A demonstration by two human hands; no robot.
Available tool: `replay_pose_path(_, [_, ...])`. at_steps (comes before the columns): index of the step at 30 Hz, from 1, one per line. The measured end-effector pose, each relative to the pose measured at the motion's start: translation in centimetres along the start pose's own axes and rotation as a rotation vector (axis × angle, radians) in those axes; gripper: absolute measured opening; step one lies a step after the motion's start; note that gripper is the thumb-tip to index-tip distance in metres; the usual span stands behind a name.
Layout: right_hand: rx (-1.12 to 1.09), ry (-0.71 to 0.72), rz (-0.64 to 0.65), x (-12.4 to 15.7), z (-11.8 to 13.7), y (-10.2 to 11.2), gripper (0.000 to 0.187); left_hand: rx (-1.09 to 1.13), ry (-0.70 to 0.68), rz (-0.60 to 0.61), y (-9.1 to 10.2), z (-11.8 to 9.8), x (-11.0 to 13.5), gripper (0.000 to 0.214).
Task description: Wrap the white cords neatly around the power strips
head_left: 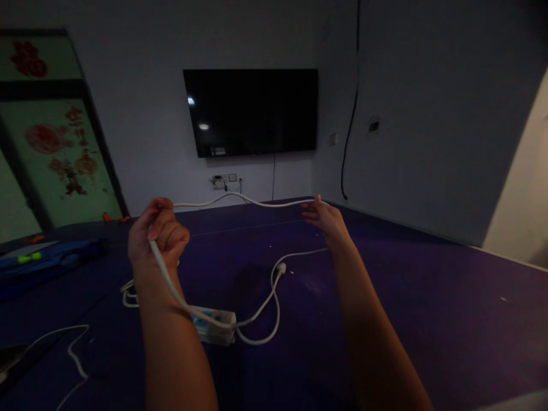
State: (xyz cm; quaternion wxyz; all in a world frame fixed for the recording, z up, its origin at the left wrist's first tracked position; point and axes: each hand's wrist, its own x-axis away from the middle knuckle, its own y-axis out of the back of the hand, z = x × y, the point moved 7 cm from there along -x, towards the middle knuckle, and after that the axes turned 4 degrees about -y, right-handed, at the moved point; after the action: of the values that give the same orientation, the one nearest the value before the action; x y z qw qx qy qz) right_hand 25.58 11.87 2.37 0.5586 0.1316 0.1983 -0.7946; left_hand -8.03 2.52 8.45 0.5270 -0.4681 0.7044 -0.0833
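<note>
A white power cord [261, 204] stretches in a slightly wavy line between my two raised hands. My left hand [159, 231] is closed around it, and a length of the cord hangs from the fist down toward the purple surface. The cord lies pinched between thumb and fingers of my right hand [324, 220]. Below, a white power strip [220, 326] rests on the surface, partly hidden by my left forearm. Its plug [281, 268] lies beyond it, beside a loop of cord running off behind my right forearm.
The purple surface [406, 308] reaches to the walls. Blue cloth [64, 254] with a yellow-green item lies at the left. Another thin white cable [77, 357] curls at lower left. A television [257, 114] hangs on the far wall above sockets [232, 177]. A black cable [351, 123] dangles at right.
</note>
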Motion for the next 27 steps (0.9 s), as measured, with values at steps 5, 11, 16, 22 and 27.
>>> replay_pose_path(5, [-0.413, 0.089, 0.082, 1.0, 3.4, -0.8, 0.046, -0.533, 0.13, -0.118, 0.1, 2.0, -0.1, 0.033])
replay_pose_path(11, [-0.294, 0.12, 0.125, 2.4, 6.2, -0.1, 0.047, -0.872, -0.108, -0.346, 1.1, 2.4, -0.8, 0.018])
replay_pose_path(16, [-0.129, -0.153, 0.232, 2.6, 3.2, -2.7, 0.047, -0.788, 0.019, -0.378, 1.6, 4.4, -1.5, 0.018])
replay_pose_path(22, [0.132, -0.554, 0.351, 3.6, -4.2, -6.4, 0.04, -0.637, -0.014, -0.394, 1.5, 6.3, -2.4, 0.015])
replay_pose_path(27, [0.416, -0.534, 0.522, 4.3, -5.4, -7.8, 0.044, -0.487, 0.019, -0.378, 1.5, 8.1, -2.7, 0.021])
